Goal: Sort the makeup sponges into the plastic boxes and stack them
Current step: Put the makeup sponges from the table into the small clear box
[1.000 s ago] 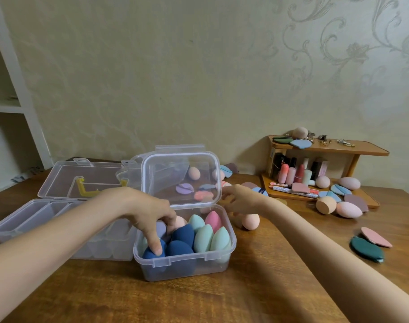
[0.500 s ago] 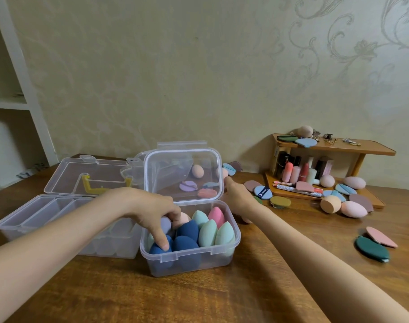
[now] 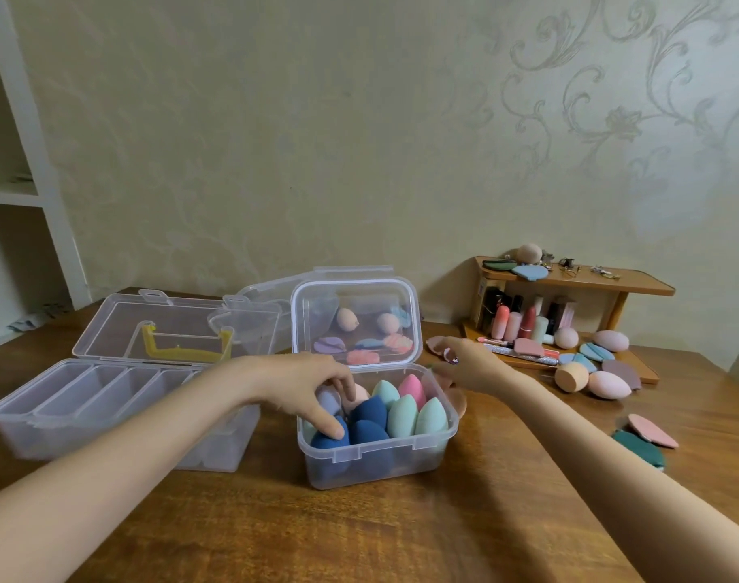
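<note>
Two clear plastic boxes sit open on the wooden table (image 3: 359, 532) in the head view. The small box (image 3: 378, 460) in the middle, its hinged lid (image 3: 354, 321) standing upright, holds at least eight egg-shaped makeup sponges packed on end: three dark blue (image 3: 369, 410), three mint green (image 3: 402, 416), one pink (image 3: 412, 388) and one lavender (image 3: 329, 401), with a peach one (image 3: 358, 393) partly hidden under the fingers. The left hand (image 3: 306, 391) reaches into this box, thumb pressed on the front dark blue sponge, the other fingers curled down among the lavender and peach sponges. The right hand (image 3: 468, 368) hovers at the box's right rear corner, its fingers loosely bent; whether it holds anything cannot be told. One larger divided box (image 3: 106, 414) stands to the left, lid back, with a yellow handle (image 3: 186, 345). One two-tier wooden rack (image 3: 578, 284) at the right carries lipsticks (image 3: 527, 321) and more sponges. Two flat puffs, one pink (image 3: 653, 431) over one dark green (image 3: 641, 452), lie apart near the right edge.
</note>
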`<move>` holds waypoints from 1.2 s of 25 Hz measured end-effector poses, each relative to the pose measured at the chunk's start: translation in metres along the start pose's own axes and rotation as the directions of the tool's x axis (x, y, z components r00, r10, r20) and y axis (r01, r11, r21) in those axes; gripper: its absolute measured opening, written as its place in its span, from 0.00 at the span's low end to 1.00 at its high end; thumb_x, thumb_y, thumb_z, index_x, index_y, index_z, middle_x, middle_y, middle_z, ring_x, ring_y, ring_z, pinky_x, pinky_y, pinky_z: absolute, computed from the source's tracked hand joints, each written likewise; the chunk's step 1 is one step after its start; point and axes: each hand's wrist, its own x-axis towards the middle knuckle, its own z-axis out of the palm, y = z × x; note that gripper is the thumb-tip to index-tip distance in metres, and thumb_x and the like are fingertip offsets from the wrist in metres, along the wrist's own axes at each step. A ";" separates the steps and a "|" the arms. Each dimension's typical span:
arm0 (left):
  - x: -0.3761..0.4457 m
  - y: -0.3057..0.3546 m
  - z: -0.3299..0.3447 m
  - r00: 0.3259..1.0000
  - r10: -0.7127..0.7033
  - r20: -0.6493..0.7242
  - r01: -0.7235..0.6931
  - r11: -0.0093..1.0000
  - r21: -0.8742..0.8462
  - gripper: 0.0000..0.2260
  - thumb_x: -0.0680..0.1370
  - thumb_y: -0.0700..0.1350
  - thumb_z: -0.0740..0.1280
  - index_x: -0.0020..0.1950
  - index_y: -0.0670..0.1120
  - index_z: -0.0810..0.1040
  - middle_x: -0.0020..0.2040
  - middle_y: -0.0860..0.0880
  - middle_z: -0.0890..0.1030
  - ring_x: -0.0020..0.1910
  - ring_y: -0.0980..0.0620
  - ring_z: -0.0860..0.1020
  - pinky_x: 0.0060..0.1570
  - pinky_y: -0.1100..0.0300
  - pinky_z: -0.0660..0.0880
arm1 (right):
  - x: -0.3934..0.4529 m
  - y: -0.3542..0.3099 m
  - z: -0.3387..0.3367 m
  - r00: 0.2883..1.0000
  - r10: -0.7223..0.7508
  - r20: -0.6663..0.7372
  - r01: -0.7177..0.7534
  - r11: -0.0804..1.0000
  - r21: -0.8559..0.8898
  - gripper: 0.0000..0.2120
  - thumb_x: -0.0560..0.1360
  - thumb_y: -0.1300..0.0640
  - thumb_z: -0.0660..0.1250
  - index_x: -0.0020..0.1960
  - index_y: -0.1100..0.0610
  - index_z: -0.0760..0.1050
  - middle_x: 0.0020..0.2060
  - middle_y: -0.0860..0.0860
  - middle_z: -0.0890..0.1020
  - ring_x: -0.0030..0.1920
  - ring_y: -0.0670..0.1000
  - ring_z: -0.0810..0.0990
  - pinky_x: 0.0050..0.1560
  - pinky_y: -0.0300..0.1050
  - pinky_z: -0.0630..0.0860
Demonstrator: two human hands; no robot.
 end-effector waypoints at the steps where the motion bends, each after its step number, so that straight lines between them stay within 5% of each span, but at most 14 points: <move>1: -0.004 -0.003 -0.001 0.996 -0.001 -0.092 -0.002 0.999 -0.037 0.19 0.73 0.51 0.71 0.62 0.52 0.73 0.58 0.56 0.71 0.58 0.58 0.71 0.59 0.62 0.71 | 0.000 0.001 -0.007 0.997 -0.017 -0.072 0.019 0.999 0.029 0.20 0.78 0.58 0.61 0.69 0.58 0.67 0.65 0.57 0.74 0.63 0.55 0.75 0.60 0.46 0.75; 2: -0.008 -0.007 -0.003 0.969 -0.022 -0.245 0.001 0.996 -0.084 0.18 0.73 0.52 0.71 0.61 0.52 0.73 0.59 0.55 0.70 0.58 0.57 0.71 0.58 0.61 0.72 | 0.000 0.001 -0.016 0.990 -0.021 -0.137 0.036 0.993 0.109 0.18 0.79 0.59 0.60 0.68 0.60 0.67 0.64 0.57 0.75 0.62 0.55 0.75 0.60 0.47 0.74; 4: -0.012 -0.016 -0.005 0.796 -0.168 -0.581 0.035 0.972 -0.234 0.18 0.74 0.50 0.69 0.62 0.49 0.72 0.62 0.49 0.70 0.57 0.53 0.73 0.56 0.56 0.74 | 0.002 -0.007 -0.031 0.984 0.001 -0.179 0.076 0.905 0.419 0.20 0.78 0.59 0.60 0.69 0.62 0.66 0.61 0.58 0.75 0.57 0.55 0.76 0.58 0.49 0.75; 5: -0.011 -0.019 -0.006 0.723 -0.280 -0.631 0.056 0.935 -0.351 0.20 0.75 0.49 0.68 0.65 0.48 0.69 0.66 0.46 0.69 0.58 0.50 0.73 0.55 0.53 0.76 | 0.002 -0.014 -0.036 0.988 0.013 -0.153 0.078 0.815 0.575 0.22 0.78 0.59 0.61 0.70 0.62 0.64 0.58 0.58 0.75 0.52 0.54 0.77 0.55 0.49 0.76; 7: -0.008 -0.016 -0.005 0.758 -0.446 -0.476 0.084 0.790 -0.607 0.27 0.77 0.51 0.65 0.73 0.49 0.59 0.73 0.43 0.62 0.65 0.45 0.71 0.54 0.53 0.76 | -0.002 -0.033 -0.038 1.000 0.024 -0.014 -0.006 0.674 0.739 0.24 0.79 0.57 0.61 0.71 0.63 0.60 0.57 0.59 0.74 0.44 0.52 0.77 0.45 0.47 0.79; 9: -0.003 -0.011 -0.003 0.838 -0.451 -0.306 0.061 0.636 -0.769 0.33 0.78 0.56 0.62 0.77 0.51 0.49 0.77 0.45 0.58 0.70 0.43 0.67 0.61 0.50 0.74 | -0.009 -0.047 -0.032 0.996 0.026 0.083 -0.081 0.629 0.773 0.25 0.79 0.52 0.60 0.71 0.62 0.60 0.64 0.60 0.71 0.46 0.54 0.76 0.46 0.49 0.79; 13: -0.016 -0.011 -0.012 0.869 -0.394 -0.300 -0.085 0.478 -0.874 0.31 0.78 0.63 0.54 0.76 0.58 0.46 0.76 0.47 0.60 0.69 0.40 0.69 0.70 0.40 0.61 | -0.032 -0.045 -0.050 0.990 -0.017 0.138 -0.105 0.566 0.818 0.24 0.78 0.39 0.52 0.66 0.54 0.66 0.65 0.58 0.68 0.56 0.60 0.74 0.55 0.53 0.76; 15: -0.026 -0.011 -0.009 0.902 -0.317 -0.292 -0.089 0.526 -0.846 0.26 0.78 0.64 0.51 0.74 0.55 0.61 0.74 0.48 0.65 0.69 0.43 0.69 0.73 0.41 0.55 | -0.049 -0.039 -0.060 0.984 -0.020 0.178 -0.114 0.693 0.712 0.25 0.78 0.38 0.50 0.64 0.54 0.69 0.65 0.57 0.70 0.60 0.61 0.74 0.62 0.55 0.70; 18: -0.037 0.001 0.004 0.928 -0.208 -0.308 -0.048 0.755 -0.654 0.18 0.79 0.59 0.55 0.57 0.53 0.79 0.64 0.57 0.73 0.65 0.55 0.68 0.71 0.54 0.58 | -0.073 -0.040 -0.053 0.980 -0.123 0.157 0.075 0.956 0.284 0.20 0.78 0.46 0.59 0.65 0.57 0.73 0.65 0.53 0.74 0.61 0.54 0.74 0.62 0.48 0.70; 21: -0.040 0.011 0.014 0.926 -0.158 -0.342 0.054 0.954 -0.294 0.17 0.77 0.57 0.62 0.61 0.52 0.78 0.66 0.54 0.75 0.64 0.54 0.71 0.61 0.60 0.66 | -0.090 -0.043 -0.036 0.957 -0.230 0.177 0.237 0.971 -0.017 0.19 0.75 0.47 0.64 0.63 0.54 0.74 0.63 0.53 0.76 0.61 0.52 0.75 0.59 0.46 0.73; 23: -0.043 0.016 0.022 0.941 -0.117 -0.318 0.099 0.993 -0.071 0.23 0.75 0.58 0.65 0.67 0.50 0.74 0.70 0.51 0.72 0.68 0.52 0.70 0.63 0.60 0.67 | -0.100 -0.041 -0.027 0.956 -0.225 0.190 0.246 0.965 -0.091 0.21 0.74 0.46 0.66 0.64 0.53 0.71 0.62 0.53 0.76 0.55 0.51 0.75 0.47 0.39 0.74; 25: -0.047 0.021 0.031 0.947 -0.109 -0.303 0.117 0.993 0.009 0.26 0.74 0.57 0.67 0.70 0.50 0.70 0.72 0.50 0.70 0.69 0.51 0.69 0.63 0.60 0.67 | -0.108 -0.038 -0.018 0.956 -0.236 0.175 0.258 0.959 -0.116 0.23 0.73 0.47 0.68 0.65 0.52 0.69 0.62 0.53 0.75 0.52 0.50 0.75 0.41 0.34 0.71; 30: -0.047 0.025 0.037 0.931 -0.120 -0.344 0.147 0.988 0.053 0.29 0.73 0.54 0.70 0.72 0.48 0.68 0.73 0.47 0.68 0.70 0.48 0.68 0.66 0.55 0.67 | -0.110 -0.038 -0.013 0.960 -0.248 0.128 0.265 0.955 -0.135 0.24 0.72 0.48 0.69 0.64 0.52 0.68 0.63 0.54 0.75 0.58 0.52 0.76 0.47 0.38 0.72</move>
